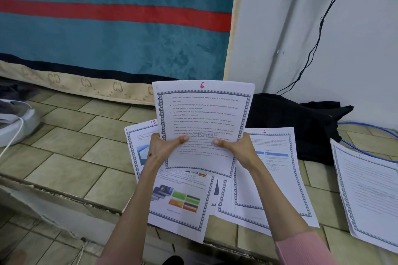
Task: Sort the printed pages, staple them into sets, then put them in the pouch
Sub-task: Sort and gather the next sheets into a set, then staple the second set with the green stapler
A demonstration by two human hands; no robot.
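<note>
I hold a printed page marked 6 (202, 114) upright in front of me, possibly with more sheets behind it. My left hand (160, 148) grips its left edge and my right hand (237, 147) grips its right edge, thumbs on the front. Below it on the tiled ledge lie a page marked 15 (137, 142), a page with colour pictures (178, 202) and a page marked 12 (277, 178). Another page pile (368, 196) lies at the right. A black fabric bag (301, 127), maybe the pouch, sits behind the pages. No stapler is in view.
A teal blanket with a red stripe (107, 28) hangs at the back. Black cables (312, 49) run down the white wall, and a blue cable (370, 129) crosses the ledge. A white appliance with a cord (15, 120) sits at the left. The ledge drops off at its front edge (64, 198).
</note>
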